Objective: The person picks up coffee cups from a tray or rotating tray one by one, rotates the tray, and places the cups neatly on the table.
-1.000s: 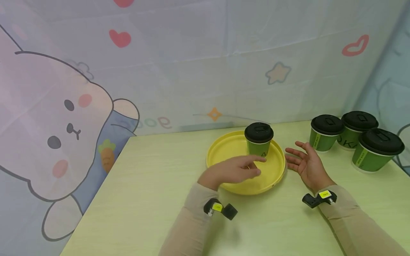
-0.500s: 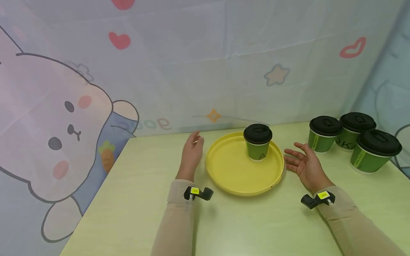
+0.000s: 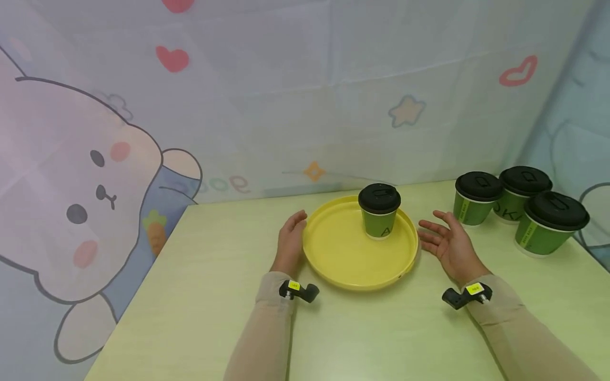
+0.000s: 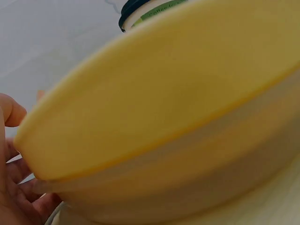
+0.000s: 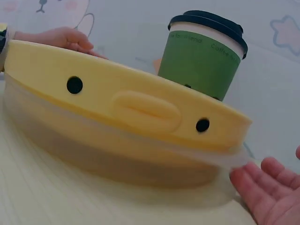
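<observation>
A round yellow tray (image 3: pixel 355 259) with a raised rim lies on the table. In the right wrist view its side (image 5: pixel 145 112) has two black dots and a beak-like bump. A green paper coffee cup (image 3: pixel 378 224) with a black lid stands upright on the tray, towards its back right. My left hand (image 3: pixel 289 246) is at the tray's left rim; in the left wrist view its thumb (image 4: pixel 13 112) and fingers lie close beside the rim. My right hand (image 3: pixel 452 248) lies palm up at the right rim, fingers fairly straight, their tips close to it. Contact is hard to tell.
Three more lidded green cups stand at the right: one near cup (image 3: pixel 550 233), one behind (image 3: pixel 509 206) and one further left (image 3: pixel 472 210). A printed cloth (image 3: pixel 267 106) hangs right behind the table (image 3: pixel 214 280).
My left hand has moved from over the tray's front to its left side, then right, up against the rim. The right hand, the tray and the cups stay about where they were.
</observation>
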`<state>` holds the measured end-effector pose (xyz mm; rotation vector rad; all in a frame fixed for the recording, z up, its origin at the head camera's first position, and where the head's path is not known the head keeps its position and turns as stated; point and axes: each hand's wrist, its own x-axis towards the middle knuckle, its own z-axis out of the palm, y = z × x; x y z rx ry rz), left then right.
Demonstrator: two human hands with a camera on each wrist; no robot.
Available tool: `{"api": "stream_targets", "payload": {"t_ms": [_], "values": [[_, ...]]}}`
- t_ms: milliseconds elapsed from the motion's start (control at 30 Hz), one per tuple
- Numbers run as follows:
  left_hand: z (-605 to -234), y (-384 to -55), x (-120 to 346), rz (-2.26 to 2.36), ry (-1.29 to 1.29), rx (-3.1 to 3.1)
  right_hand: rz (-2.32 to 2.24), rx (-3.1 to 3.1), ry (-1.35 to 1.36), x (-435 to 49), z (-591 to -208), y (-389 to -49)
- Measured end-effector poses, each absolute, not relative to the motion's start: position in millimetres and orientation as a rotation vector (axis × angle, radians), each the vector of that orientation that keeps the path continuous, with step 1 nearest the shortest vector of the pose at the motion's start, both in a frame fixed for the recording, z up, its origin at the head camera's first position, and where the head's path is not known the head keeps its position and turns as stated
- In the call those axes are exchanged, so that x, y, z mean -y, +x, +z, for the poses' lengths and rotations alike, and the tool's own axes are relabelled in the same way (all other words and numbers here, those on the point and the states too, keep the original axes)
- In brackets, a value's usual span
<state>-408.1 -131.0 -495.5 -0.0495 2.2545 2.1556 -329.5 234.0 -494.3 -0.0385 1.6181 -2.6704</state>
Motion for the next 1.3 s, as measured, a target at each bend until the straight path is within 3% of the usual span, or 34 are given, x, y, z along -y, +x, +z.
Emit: {"api": "stream_targets", "payload": {"t_ms": [267,467,800,1300], "values": [[-500.1,-409.1,130.0,2.170,-0.052,-2.207,-2.352,-2.226,-0.211,-228.0,-446.1,-349.7],[-503.6,-409.0,133.4,2.167,-0.034,-2.215,-2.128,-2.338,-0.321,-216.2,-412.5,-373.4],[-505.5,-409.4,133.0,2.154,-0.021,-2.248,-1.797,-2.291,-0.401,-192.5,-427.3,-396.5],[-507.1,-412.5,130.0,2.125,-0.015,-2.296,-1.772,-2.496,-0.317,-180.8,-424.1,-387.3]]}}
